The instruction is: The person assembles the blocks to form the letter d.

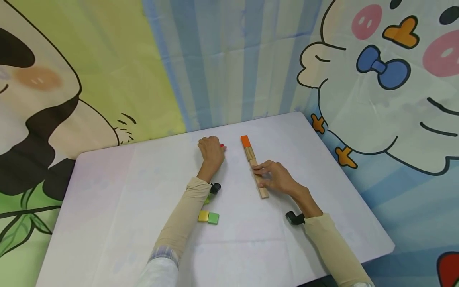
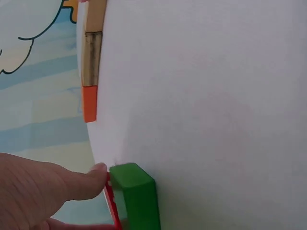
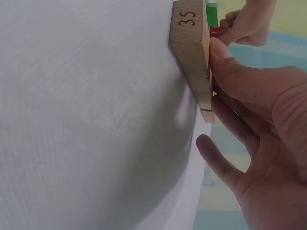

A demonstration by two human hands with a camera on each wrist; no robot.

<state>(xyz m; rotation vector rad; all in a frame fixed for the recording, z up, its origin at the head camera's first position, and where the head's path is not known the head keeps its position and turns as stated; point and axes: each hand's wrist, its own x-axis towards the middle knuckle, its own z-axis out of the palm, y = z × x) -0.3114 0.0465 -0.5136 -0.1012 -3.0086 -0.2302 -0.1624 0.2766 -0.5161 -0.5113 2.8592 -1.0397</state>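
White table (image 1: 125, 219): right hand (image 1: 281, 177) on wooden row (image 1: 263, 193).
Uneven fingertip pressure could skew the wooden row, likely opening joints toward the orange block (image 1: 245, 141) at its far end. Right hand: half-spread, thumb and fingers touching the row, not enclosing it. Left hand (image 1: 211, 151): thumb and finger pinching the red block (image 2: 110, 194) just beside the green block (image 2: 140, 199).

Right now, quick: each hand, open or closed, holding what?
Left hand: closed, pinching a red block.
Right hand: open, touching the row of wooden blocks.
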